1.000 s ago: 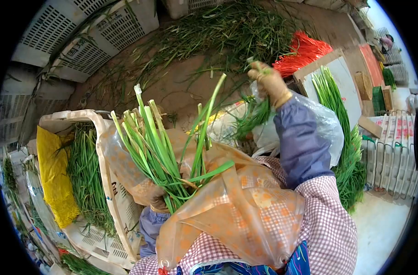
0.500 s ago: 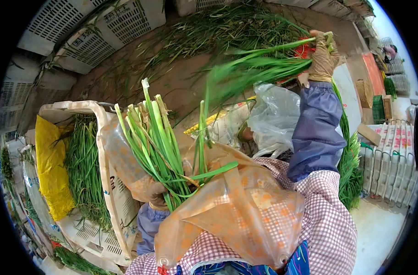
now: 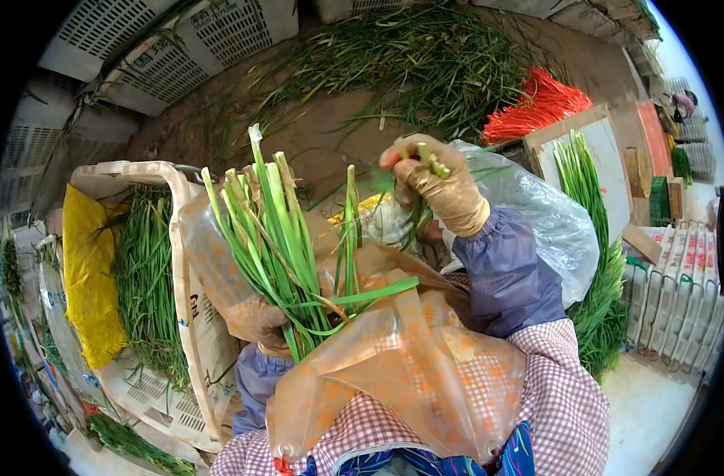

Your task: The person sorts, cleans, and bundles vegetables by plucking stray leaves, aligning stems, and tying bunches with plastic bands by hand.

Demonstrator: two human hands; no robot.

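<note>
Apron (image 3: pixel 398 357), half transparent and with orange spots, lies over the checked clothes (image 3: pixel 568 369) of the person whom I watch. Above its left part, the left hand (image 3: pixel 268 324) is closed around a bunch of green stalks (image 3: pixel 286 250), which stands with the pale ends upward; leaves hide a part of this grip. Above the apron's far right edge, the right hand (image 3: pixel 449 190) is lifted, and its fingers (image 3: pixel 413 147) are bent closed around some smaller stalks (image 3: pixel 436 163), whose short ends come out on top. Left beside the apron is a pale crate (image 3: pixel 183 293), with greens (image 3: pixel 152 293) in it and a yellow sack (image 3: pixel 92 278) at its outer side. To the right of the apron there is a clear plastic bag (image 3: pixel 564 230). Further ahead of the apron, a loose heap of leaves (image 3: pixel 425 55) lies on the floor (image 3: pixel 330 123), with red strips (image 3: pixel 537 107) near its right end.
</note>
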